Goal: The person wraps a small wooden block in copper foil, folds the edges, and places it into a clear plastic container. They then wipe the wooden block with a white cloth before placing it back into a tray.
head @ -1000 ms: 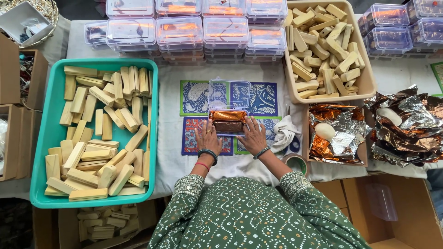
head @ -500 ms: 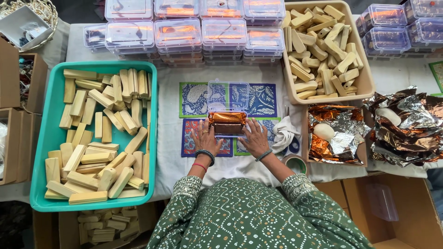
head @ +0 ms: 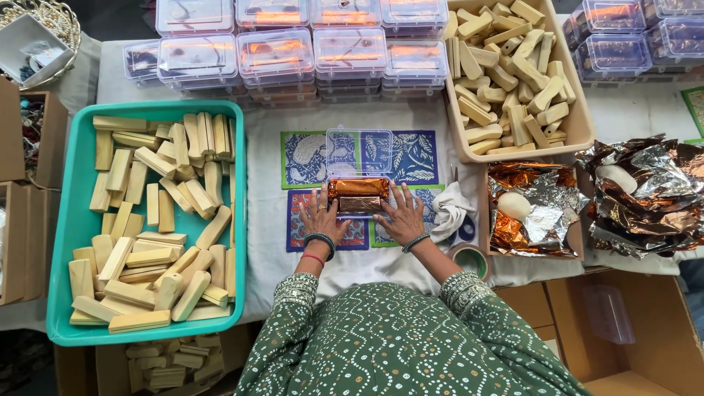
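Note:
A small clear plastic box (head: 358, 196) lined with copper foil sits on a patterned blue and green cloth (head: 312, 158), its clear lid (head: 359, 152) swung open to the far side. My left hand (head: 320, 218) lies flat with spread fingers against the box's left side. My right hand (head: 399, 217) lies flat against its right side. Neither hand lifts the box; both press at its edges, fingers apart. A brown bar rests inside the foil.
A teal tray (head: 73, 220) of pale wooden blocks stands at the left. A beige tub (head: 579, 125) of similar blocks stands at the back right. Stacked clear boxes (head: 293, 51) line the far edge. Crumpled foil (head: 638, 198), tape roll (head: 471, 257) and cardboard boxes (head: 645, 345) lie right.
The hands stay on either side of the foil-lined box with only slight shifts of the fingers. The box's lid now stands open toward the far side.

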